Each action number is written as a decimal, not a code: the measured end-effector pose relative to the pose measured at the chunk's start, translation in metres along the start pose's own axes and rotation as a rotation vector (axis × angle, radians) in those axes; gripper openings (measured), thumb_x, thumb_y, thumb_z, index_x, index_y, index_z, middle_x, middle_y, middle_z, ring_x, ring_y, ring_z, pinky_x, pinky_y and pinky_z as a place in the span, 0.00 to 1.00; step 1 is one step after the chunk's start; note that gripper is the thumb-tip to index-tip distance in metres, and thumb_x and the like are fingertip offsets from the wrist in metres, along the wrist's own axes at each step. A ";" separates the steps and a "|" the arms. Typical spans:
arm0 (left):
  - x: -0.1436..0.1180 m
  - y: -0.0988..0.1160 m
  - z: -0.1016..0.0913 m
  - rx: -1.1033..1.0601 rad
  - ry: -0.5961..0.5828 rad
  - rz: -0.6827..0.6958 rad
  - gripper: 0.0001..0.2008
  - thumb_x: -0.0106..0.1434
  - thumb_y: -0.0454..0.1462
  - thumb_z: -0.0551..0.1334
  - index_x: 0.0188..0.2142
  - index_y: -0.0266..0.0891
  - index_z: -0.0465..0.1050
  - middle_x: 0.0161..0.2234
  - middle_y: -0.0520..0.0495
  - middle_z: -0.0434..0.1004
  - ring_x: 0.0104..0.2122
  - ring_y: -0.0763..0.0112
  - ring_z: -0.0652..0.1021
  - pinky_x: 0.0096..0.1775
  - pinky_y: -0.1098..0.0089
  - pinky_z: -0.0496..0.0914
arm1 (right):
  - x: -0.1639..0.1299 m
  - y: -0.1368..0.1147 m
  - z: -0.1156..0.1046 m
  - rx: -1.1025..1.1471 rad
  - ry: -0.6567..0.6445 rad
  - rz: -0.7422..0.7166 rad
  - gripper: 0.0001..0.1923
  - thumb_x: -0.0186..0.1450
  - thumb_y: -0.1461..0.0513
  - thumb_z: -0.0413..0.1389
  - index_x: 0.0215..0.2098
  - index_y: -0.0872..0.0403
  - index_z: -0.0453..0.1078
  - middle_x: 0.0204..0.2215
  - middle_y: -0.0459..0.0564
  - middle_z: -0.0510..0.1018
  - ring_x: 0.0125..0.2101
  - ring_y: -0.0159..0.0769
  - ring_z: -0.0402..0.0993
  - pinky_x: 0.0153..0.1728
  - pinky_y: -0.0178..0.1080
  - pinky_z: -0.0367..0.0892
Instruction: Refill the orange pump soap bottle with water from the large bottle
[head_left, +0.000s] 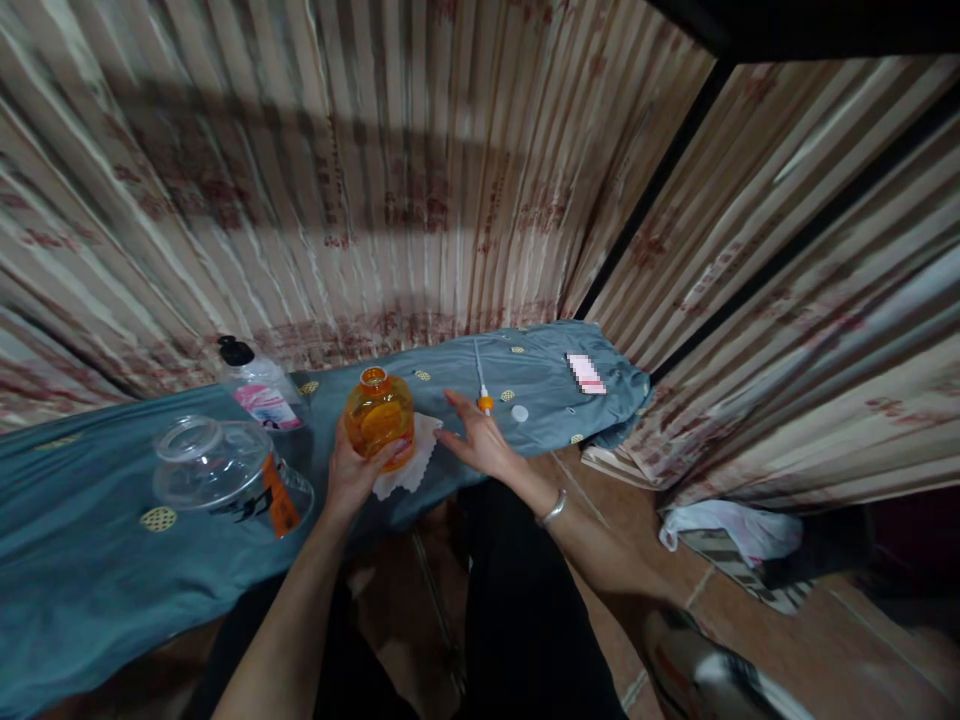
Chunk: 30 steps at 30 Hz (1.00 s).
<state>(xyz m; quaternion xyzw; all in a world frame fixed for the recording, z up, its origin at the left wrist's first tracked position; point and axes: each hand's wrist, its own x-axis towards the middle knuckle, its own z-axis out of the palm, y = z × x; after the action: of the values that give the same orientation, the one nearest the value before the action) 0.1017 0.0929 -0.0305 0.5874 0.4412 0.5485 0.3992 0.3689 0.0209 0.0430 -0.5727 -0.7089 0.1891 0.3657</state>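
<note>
Head view: your left hand (355, 472) grasps the amber bottle (380, 412), left of centre; it is already open, the orange-collared pump (486, 404) unfitted, lying to the right beside your loosely spread right hand (484, 440), which appears to hold nothing.

Above the rounded amber see-through plastic bottle (379, 412), a hand could come straight down. To its left, the clear wide-mouthed plastic jar (214, 470) and the clear black-capped plastic bottle (262, 388) block a low approach. The left hand (354, 472) covers its near-left side; the right hand (478, 443) obstructs its right. Behind it, a pleated beige fabric curtain (420, 250) limits reach.
</note>
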 end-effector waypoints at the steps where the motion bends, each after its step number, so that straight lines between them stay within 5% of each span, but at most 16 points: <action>1: -0.001 0.001 0.000 0.002 -0.002 0.003 0.52 0.56 0.58 0.88 0.75 0.50 0.74 0.69 0.37 0.88 0.66 0.43 0.90 0.74 0.41 0.80 | 0.003 -0.008 0.010 0.085 0.003 0.007 0.49 0.76 0.51 0.77 0.88 0.48 0.64 0.82 0.69 0.77 0.82 0.63 0.77 0.82 0.66 0.75; 4: -0.004 0.002 0.000 0.021 -0.012 0.016 0.53 0.59 0.60 0.87 0.76 0.48 0.73 0.70 0.36 0.86 0.68 0.43 0.88 0.73 0.43 0.81 | 0.016 -0.029 0.037 0.285 0.009 0.022 0.64 0.67 0.42 0.84 0.90 0.48 0.59 0.84 0.68 0.75 0.84 0.64 0.73 0.84 0.65 0.72; 6: -0.007 0.002 0.000 0.046 -0.024 0.024 0.45 0.67 0.59 0.83 0.75 0.46 0.75 0.69 0.36 0.86 0.66 0.45 0.88 0.71 0.42 0.83 | 0.023 -0.038 0.051 0.374 0.023 0.041 0.67 0.64 0.39 0.85 0.89 0.46 0.60 0.84 0.65 0.75 0.84 0.62 0.73 0.84 0.65 0.71; 9: -0.011 -0.001 0.000 0.088 -0.036 0.034 0.31 0.79 0.53 0.75 0.73 0.43 0.79 0.71 0.35 0.83 0.66 0.47 0.86 0.67 0.39 0.85 | 0.028 -0.043 0.065 0.466 0.028 0.076 0.65 0.61 0.39 0.86 0.85 0.46 0.65 0.82 0.63 0.78 0.81 0.62 0.76 0.84 0.64 0.72; 15: -0.019 -0.007 0.002 0.123 -0.051 0.033 0.29 0.79 0.51 0.75 0.72 0.43 0.79 0.70 0.36 0.83 0.64 0.48 0.87 0.64 0.41 0.86 | 0.028 -0.039 0.075 0.547 0.013 0.128 0.59 0.57 0.40 0.86 0.78 0.50 0.73 0.71 0.62 0.88 0.73 0.63 0.86 0.78 0.63 0.79; 20: -0.033 -0.007 -0.004 0.174 0.007 0.020 0.32 0.78 0.51 0.76 0.75 0.44 0.77 0.77 0.34 0.78 0.72 0.42 0.82 0.72 0.34 0.81 | 0.027 -0.035 0.070 0.500 0.118 0.208 0.54 0.54 0.42 0.88 0.71 0.49 0.77 0.62 0.60 0.93 0.64 0.61 0.91 0.71 0.63 0.84; 24: -0.065 0.001 -0.017 0.219 0.053 0.000 0.33 0.78 0.51 0.76 0.76 0.45 0.77 0.80 0.34 0.75 0.76 0.39 0.79 0.75 0.31 0.77 | 0.025 -0.032 0.064 0.424 0.155 0.227 0.48 0.60 0.45 0.85 0.71 0.48 0.75 0.62 0.60 0.93 0.64 0.60 0.92 0.70 0.62 0.85; 30: -0.134 0.021 -0.062 0.253 0.157 -0.037 0.27 0.79 0.51 0.76 0.69 0.43 0.81 0.70 0.36 0.84 0.66 0.47 0.86 0.67 0.39 0.84 | 0.021 -0.031 0.066 0.344 0.105 0.144 0.50 0.64 0.49 0.84 0.78 0.48 0.73 0.70 0.62 0.89 0.69 0.62 0.89 0.73 0.63 0.83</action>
<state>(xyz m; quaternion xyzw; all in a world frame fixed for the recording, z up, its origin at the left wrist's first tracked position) 0.0403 -0.0425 -0.0450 0.5799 0.5475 0.5255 0.2963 0.2981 0.0420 0.0271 -0.5601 -0.6032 0.3031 0.4802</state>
